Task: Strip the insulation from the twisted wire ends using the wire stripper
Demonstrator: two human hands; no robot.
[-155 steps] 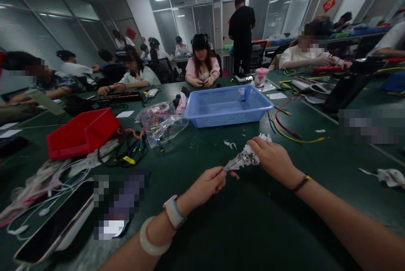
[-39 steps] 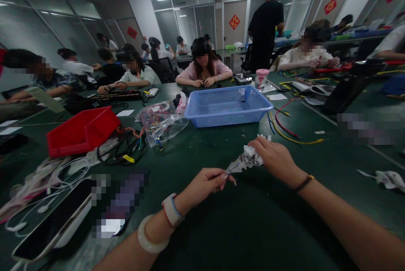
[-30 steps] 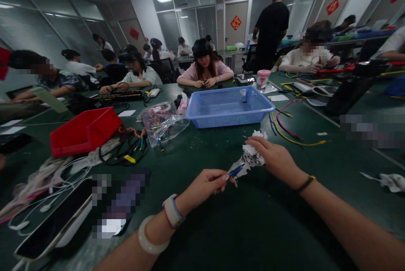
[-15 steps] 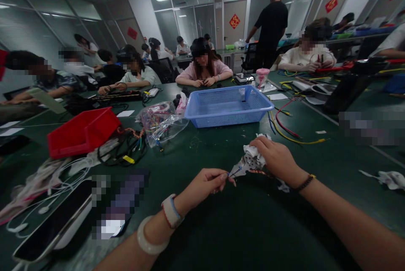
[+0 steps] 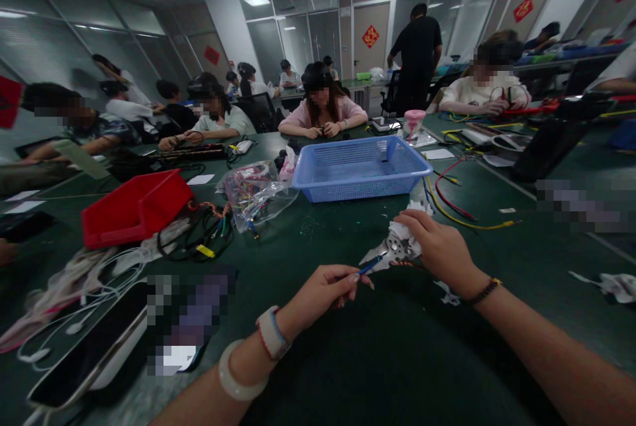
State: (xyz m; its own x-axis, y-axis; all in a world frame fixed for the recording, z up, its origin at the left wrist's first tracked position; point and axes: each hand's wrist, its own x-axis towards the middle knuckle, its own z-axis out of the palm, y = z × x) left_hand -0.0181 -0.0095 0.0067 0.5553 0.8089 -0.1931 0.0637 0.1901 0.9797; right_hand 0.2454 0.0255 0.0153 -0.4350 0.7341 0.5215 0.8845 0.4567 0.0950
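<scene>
My left hand (image 5: pixel 335 285) pinches a short blue wire (image 5: pixel 370 265) between thumb and fingers. The wire's far end lies at the jaws of a silver wire stripper (image 5: pixel 396 248). My right hand (image 5: pixel 440 247) is wrapped round the stripper's handles, which have crumpled white paper or tissue (image 5: pixel 421 209) around them. Copper-coloured twisted strands (image 5: pixel 401 264) show under the tool; where they lead is hidden by my right hand.
Ahead stands a blue mesh basket (image 5: pixel 322 193). To its left are a clear plastic bag of wires (image 5: pixel 251 191) and a red bin (image 5: pixel 112 220). A phone (image 5: pixel 92 346) lies near left, a black bottle (image 5: pixel 549 138) stands right. Several people sit around the table.
The stripper's jaws have shifted slightly up and right, away from my left fingertips. More of the blue wire now shows between my fingers and the jaws.
</scene>
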